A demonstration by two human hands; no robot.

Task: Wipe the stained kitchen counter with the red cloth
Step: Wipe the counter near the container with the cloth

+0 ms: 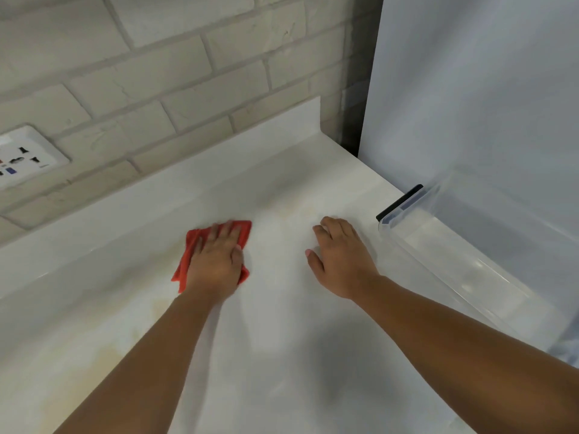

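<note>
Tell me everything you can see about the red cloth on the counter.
The red cloth is a plain, soft-looking fabric rag, crumpled rather than spread flat. It lies on the white counter, near faint yellowish stains. The left hand presses flat on it, covering its middle, so only edges and corners show around the hand.

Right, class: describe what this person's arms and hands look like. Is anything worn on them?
The left hand and right hand wear nothing: no gloves, rings, watch or bracelets. No sleeves reach into view. The right thumbnail looks short and plain.
</note>
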